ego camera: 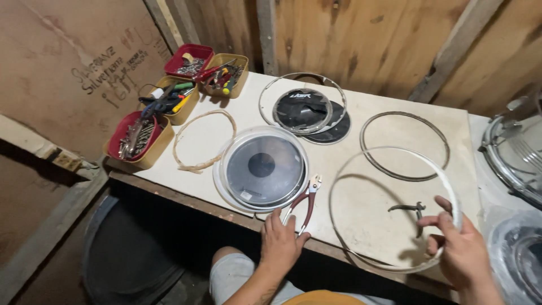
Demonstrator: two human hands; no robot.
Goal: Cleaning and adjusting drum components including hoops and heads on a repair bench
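Thin white hoop (344, 169) in right hand (460, 248), red-handled pliers (305, 200) under left hand (279, 243)

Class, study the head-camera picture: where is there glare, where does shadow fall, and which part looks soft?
Head view: glare on the clear drum head; deep shadow under the table edge; right hand on the white hoop slightly soft; left hand at the red-handled pliers.

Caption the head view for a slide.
Left hand on red-handled pliers, right hand gripping a white hoop on a workbench beside drumheads.
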